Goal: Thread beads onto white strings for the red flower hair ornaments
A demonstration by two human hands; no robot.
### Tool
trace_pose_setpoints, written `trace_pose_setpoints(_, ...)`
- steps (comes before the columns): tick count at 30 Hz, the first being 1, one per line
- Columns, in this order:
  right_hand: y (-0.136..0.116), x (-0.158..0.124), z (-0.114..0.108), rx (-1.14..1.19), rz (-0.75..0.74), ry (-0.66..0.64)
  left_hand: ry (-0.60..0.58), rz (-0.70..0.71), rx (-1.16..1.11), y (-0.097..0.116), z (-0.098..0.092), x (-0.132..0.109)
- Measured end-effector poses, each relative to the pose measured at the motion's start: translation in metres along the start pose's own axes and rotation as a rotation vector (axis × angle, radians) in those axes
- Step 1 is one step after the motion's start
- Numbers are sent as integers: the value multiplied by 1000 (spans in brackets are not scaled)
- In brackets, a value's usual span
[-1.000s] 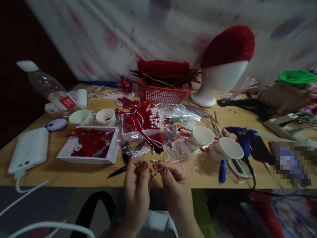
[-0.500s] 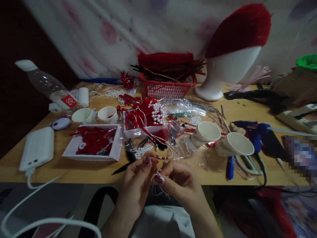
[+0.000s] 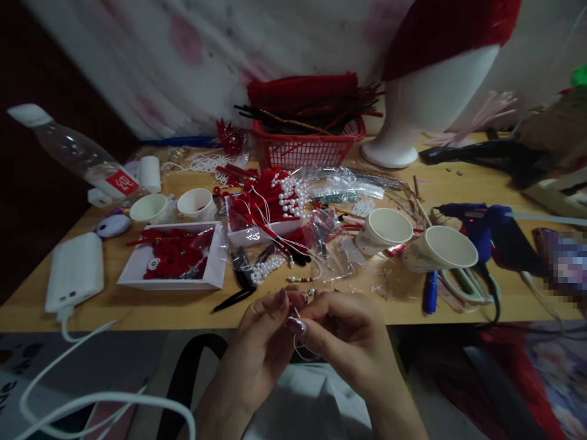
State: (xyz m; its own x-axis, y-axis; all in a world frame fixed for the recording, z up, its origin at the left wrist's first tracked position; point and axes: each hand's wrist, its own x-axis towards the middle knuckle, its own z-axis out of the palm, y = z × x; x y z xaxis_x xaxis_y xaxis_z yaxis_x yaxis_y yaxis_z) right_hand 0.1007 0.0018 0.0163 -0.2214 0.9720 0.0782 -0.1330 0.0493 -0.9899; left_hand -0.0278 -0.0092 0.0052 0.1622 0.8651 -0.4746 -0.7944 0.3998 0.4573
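Wooden table (image 3: 137,308), red basket (image 3: 312,153) at back, white tray (image 3: 131,280) (red pieces inside), paper cups (image 3: 384,230), power bank (image 3: 76,269), glue gun (image 3: 481,221)

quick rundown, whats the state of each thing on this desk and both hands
left hand, fingers pinched on thread
right hand, fingers pinched on the same thread
water bottle, capped, leaning
two left cups, upright, open
two right cups, tilted
glue gun, red light on
power bank, cable plugged in
red basket, filled with stems
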Motion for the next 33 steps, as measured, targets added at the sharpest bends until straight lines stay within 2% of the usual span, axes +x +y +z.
trace_pose_setpoints(3, 1, -1, -2, 66, 45, -26, 10, 45, 88, 0, 1, 0)
trace_pose_setpoints(6, 3, -3, -3, 95, 77, -31, -36, 119, 178, 2, 4, -1)
trace_pose_setpoints(9, 4, -4, -4, 79, 73, -27, -73, 184, 236, 3, 6, -2)
trace_pose_setpoints(20, 4, -4, -7, 35, 44, -25, -65, 317, 417, 5, 6, -2)
trace_pose_setpoints(33, 4, -4, -10, 145, 119, -114, -208, 444, 636, 10, -8, -2)
